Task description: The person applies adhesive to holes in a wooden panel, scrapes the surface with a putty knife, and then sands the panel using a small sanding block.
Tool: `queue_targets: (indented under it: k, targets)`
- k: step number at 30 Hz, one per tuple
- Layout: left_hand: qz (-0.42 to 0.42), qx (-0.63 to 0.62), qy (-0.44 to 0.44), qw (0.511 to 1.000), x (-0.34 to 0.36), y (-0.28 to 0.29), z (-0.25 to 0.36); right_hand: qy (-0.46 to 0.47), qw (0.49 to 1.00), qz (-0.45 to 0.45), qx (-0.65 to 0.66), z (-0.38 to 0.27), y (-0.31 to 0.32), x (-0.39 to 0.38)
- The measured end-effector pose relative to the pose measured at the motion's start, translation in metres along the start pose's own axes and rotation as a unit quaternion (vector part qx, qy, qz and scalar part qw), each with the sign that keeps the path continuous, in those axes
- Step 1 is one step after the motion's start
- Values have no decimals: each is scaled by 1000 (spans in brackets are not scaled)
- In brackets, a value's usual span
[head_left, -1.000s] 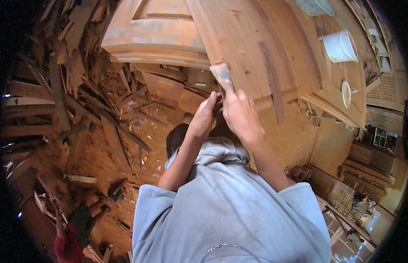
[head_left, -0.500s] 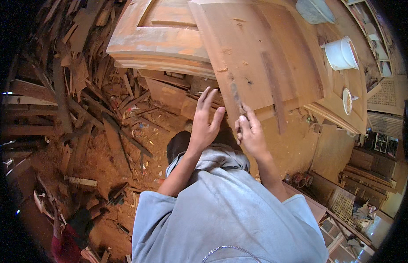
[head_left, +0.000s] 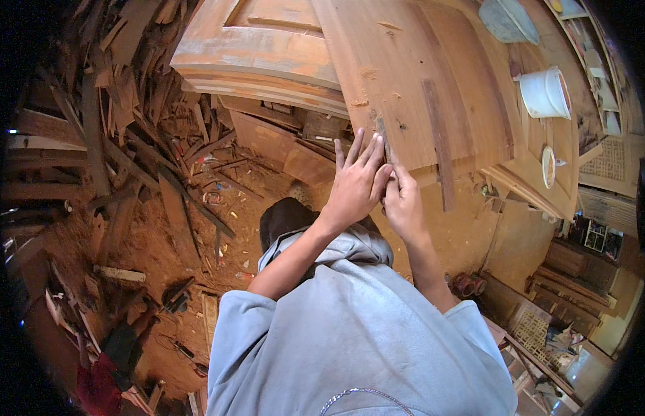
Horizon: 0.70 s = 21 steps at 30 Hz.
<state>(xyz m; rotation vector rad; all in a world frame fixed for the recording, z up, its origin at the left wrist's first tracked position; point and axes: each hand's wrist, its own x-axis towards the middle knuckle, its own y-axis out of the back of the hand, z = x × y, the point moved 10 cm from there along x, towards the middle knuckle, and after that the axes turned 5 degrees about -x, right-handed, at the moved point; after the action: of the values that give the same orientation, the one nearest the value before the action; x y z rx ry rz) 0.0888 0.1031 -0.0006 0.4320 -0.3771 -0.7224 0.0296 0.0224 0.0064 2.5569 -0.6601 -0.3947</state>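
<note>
My right hand [head_left: 403,196] is closed around a putty knife [head_left: 381,129]. Its narrow dark blade points away from me over the near end of a broad wooden panel [head_left: 406,76]. My left hand [head_left: 355,186] has its fingers stretched out and partly spread. Its fingertips lie beside or on the blade, and its thumb side meets the right hand; exact contact cannot be made out. Small patches of light brown filler [head_left: 360,103] dot the panel near the blade. A thin dark wood strip [head_left: 439,149] lies on the panel to the right, its end jutting past the edge.
A panelled wooden door [head_left: 267,55] lies at the far left of the panel. To the right stand a white bucket [head_left: 544,93], a grey basin [head_left: 508,19] and a round lid [head_left: 548,166]. Scrap wood [head_left: 128,152] piles up at left. A person in red [head_left: 100,385] is at lower left.
My left hand has moved right and come up against the right hand and the putty knife. The right hand has shifted slightly right, still holding the knife.
</note>
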Motion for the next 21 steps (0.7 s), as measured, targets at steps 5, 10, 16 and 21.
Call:
queue_targets:
  k: [5, 10, 16, 21]
  targets:
    - [6, -3, 13, 1000, 15, 8, -3, -50, 999, 2, 1, 9, -5, 3]
    - [16, -40, 3, 999, 5, 2, -2, 7, 999, 24, -20, 5, -3, 4]
    - [-5, -21, 7, 1000, 10, 3, -5, -10, 1000, 22, -6, 8, -6, 2]
    - [-3, -15, 3, 1000, 28, 16, -8, 33, 998, 30, -32, -6, -7, 18]
